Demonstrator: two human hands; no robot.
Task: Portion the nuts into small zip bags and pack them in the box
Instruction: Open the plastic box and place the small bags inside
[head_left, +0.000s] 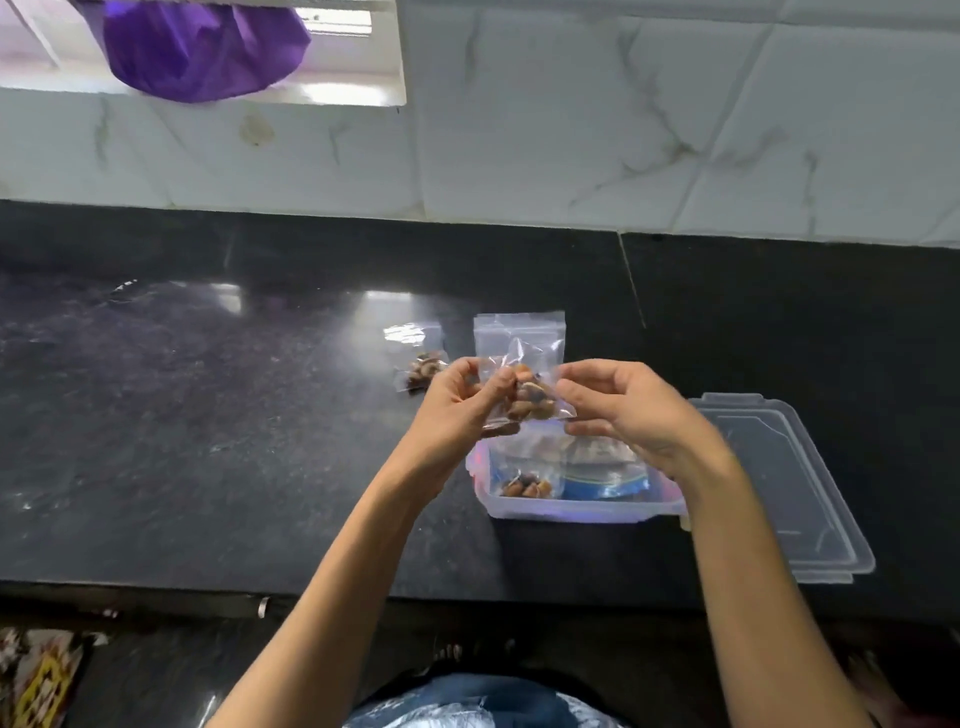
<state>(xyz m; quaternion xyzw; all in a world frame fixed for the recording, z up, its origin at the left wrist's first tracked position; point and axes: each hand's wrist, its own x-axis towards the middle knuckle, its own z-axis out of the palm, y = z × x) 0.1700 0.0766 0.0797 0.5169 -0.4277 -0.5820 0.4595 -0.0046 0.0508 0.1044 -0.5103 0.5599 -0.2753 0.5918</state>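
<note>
- Both bare arms reach up from the near edge of the black worktop (208, 415) and meet above the middle of it.
- The left hand (457, 400) is raised with its back to the camera. Its fingers are bent, and the thumb and fingertips pinch the left side of a small zip bag (530, 395).
- The right hand (623, 410) is held up at the same height. Its fingers curl in and pinch the right side of the same bag.
- The bag is see-through and has brown nuts (527, 402) in it. It hangs in the air between the two hands, just above the far edge of the box (571, 506).
- The box is clear plastic and sits open on the worktop, near its front edge, under the hands. Inside it lies another little bag of nuts (527, 486) and something blue (605, 486).
- The clear lid (779, 483) lies flat just beside the box, toward the right end of the worktop.
- A bigger clear pouch (519, 332) shows behind the hands, farther back on the worktop.
- One more small filled bag (421, 364) lies on the worktop to the left of that pouch.
- A white tiled wall (623, 130) runs along the back edge.
</note>
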